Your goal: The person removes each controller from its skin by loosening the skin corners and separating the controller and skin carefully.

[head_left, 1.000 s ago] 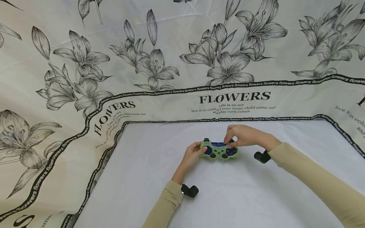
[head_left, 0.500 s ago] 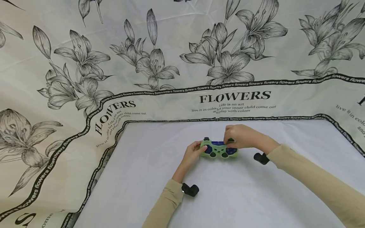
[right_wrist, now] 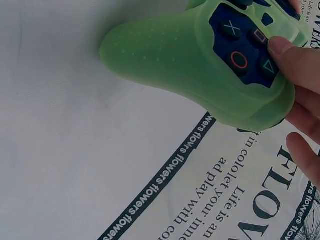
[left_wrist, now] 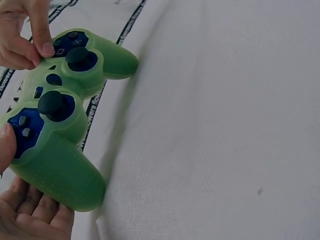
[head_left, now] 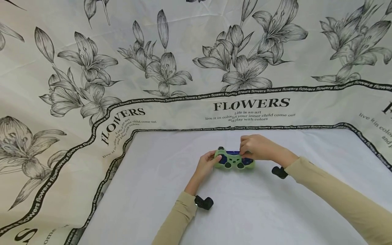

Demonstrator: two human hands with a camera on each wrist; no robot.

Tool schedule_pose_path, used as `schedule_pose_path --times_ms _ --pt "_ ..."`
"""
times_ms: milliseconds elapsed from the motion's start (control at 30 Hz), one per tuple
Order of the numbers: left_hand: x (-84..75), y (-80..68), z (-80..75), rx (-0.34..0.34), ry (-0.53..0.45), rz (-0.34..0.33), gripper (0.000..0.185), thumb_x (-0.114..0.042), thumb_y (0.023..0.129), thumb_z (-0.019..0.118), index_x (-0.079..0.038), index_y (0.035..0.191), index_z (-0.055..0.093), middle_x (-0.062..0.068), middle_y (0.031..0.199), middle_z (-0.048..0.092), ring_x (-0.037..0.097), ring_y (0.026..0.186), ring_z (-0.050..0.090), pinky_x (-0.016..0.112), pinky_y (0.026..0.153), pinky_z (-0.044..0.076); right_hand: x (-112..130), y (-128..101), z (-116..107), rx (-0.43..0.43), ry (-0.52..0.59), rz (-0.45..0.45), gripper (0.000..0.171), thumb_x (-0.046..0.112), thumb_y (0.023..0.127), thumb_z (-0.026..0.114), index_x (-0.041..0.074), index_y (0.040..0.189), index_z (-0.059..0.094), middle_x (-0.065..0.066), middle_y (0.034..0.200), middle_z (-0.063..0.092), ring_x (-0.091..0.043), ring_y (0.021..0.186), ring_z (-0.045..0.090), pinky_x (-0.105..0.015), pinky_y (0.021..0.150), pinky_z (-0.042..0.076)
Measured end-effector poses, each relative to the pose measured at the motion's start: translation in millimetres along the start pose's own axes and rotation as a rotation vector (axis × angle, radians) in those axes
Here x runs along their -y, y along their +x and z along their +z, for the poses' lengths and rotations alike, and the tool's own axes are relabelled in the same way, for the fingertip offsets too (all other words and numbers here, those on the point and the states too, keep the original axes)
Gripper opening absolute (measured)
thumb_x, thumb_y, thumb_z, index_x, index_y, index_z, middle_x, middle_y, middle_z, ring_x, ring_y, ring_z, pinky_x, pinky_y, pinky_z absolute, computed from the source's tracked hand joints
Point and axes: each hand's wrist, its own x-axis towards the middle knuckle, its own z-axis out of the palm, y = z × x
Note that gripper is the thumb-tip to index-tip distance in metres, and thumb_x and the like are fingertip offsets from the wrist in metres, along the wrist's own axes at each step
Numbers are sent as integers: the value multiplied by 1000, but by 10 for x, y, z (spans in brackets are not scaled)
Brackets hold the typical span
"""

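On the left, the left hand (head_left: pixel 206 164) has its grip wrapped around the near handle of the game controller (head_left: pixel 234 160); the left wrist view shows fingers cupped underneath that handle and the thumb lying over the edge by the blue direction pad. So that hand is gripping the controller, steadying it.

Moving across, the controller itself sits in the middle of the white bench (head_left: pixel 153 190), held low over the cloth, face up, its two black thumbsticks showing. Its body is blue, and a green silicone cover (left_wrist: pixel 60 165) is on it: both handles look fully sheathed, and the cover's cut-outs line up with the sticks and button clusters as far as I can see.

Now the right side: the right hand (head_left: pixel 257 148) comes over the top of the far end, and the right wrist view has the thumb pressing at the cover's edge beside the square and triangle buttons, other fingers curled behind the shell. That hand is closed on the controller too.

My read: the cover is seated nearly all round, and what is left looks like fine seating of the rim around the right-hand buttons. Whether the back and shoulder buttons are properly covered I cannot tell.

Behind it all hangs the floral backdrop (head_left: pixel 251 105) printed "FLOWERS".
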Motion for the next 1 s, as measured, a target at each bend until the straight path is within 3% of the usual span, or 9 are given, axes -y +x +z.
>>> schedule_pose_path --times_ms 233,433,633,767,900,1000 --pt "101 53 -122 127 57 43 51 -20 92 65 -1 137 50 15 131 59 27 124 56 37 105 45 -10 26 19 59 95 35 12 10 75 80 19 76 72 12 76 62 -3 74 52 -20 66 52" --pt "172 107 -152 263 76 172 59 -6 88 68 1 141 43 20 133 57 29 120 57 33 104 45 -48 34 21 115 177 42 15 7 79 76 20 78 69 11 81 61 -4 78 50 -22 68 51" --pt "104 74 -148 222 169 226 61 -7 88 67 0 143 41 16 132 59 25 119 59 29 103 47 -112 94 -19 192 329 69 15 5 83 72 19 80 66 10 83 57 -3 79 50 -21 70 51" --pt "-59 -27 -144 203 220 257 60 -5 88 68 4 141 41 20 133 58 29 120 58 32 104 46 -151 136 -53 289 394 92 14 8 87 69 20 80 63 10 85 54 -3 81 49 -23 74 51" --pt "-187 -85 -149 206 230 268 60 -4 87 68 9 140 41 23 133 56 32 122 57 35 104 46 -178 185 -85 337 339 107 16 12 88 69 22 79 59 9 85 51 -4 77 47 -23 71 48" --pt "-109 -28 -137 203 251 236 62 -6 88 68 5 142 40 20 136 55 29 125 55 34 106 44 -182 228 -93 361 258 103 17 15 87 69 24 78 57 10 82 49 -4 71 43 -22 67 43"
